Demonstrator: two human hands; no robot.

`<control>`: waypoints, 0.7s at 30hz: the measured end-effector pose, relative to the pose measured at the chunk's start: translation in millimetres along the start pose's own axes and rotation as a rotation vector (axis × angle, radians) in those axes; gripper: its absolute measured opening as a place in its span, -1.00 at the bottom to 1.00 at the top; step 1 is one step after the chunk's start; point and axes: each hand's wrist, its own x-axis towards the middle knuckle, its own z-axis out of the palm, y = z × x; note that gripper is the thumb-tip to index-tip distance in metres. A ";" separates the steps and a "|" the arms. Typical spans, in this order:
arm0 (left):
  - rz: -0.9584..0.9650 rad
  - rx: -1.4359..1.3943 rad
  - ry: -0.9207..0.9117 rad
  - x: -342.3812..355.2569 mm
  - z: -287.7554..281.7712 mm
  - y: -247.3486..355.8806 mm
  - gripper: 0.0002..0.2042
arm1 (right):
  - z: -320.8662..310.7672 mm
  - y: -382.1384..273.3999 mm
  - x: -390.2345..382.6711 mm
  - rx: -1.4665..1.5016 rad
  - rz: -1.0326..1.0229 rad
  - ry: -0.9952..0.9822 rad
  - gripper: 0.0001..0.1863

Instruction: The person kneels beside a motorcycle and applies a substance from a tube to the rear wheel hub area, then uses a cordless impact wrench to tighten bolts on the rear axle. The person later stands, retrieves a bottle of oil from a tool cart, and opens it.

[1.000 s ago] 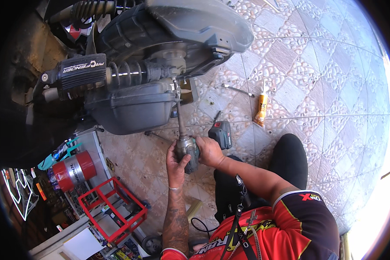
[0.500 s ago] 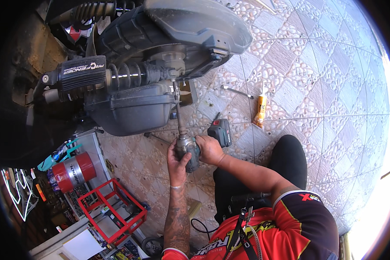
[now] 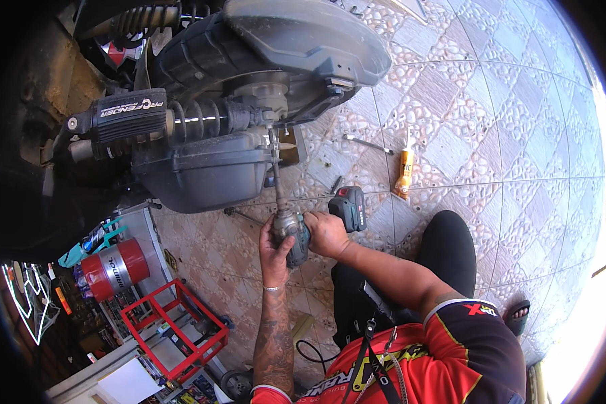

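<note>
Impact wrench (image 3: 296, 234) sits near the head view's centre, left hand (image 3: 274, 252) wrapped round its body, right hand (image 3: 326, 236) gripping its handle. Seemingly, its extension (image 3: 279, 182) is working a fastener; next calls for steady alignment.

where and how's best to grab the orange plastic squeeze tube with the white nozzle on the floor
Probably best gripped around the wide middle of the orange plastic squeeze tube, from the person's right: its thin white nozzle points away from the person, and a slim dark metal tool lies close on its left.
</note>
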 end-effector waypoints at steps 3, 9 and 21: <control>-0.014 0.013 -0.005 1.0 -3.4 1.5 -0.23 | 1.6 -1.4 -0.1 -0.001 -0.017 0.001 -0.70; 0.019 0.022 -0.010 3.8 -8.2 -1.0 -0.23 | 4.0 -11.4 -2.2 -0.034 0.042 0.040 -0.44; -0.010 -0.009 -0.040 -3.6 -11.4 -18.7 -0.27 | -1.6 -1.4 -20.1 -0.119 -0.014 0.010 -0.48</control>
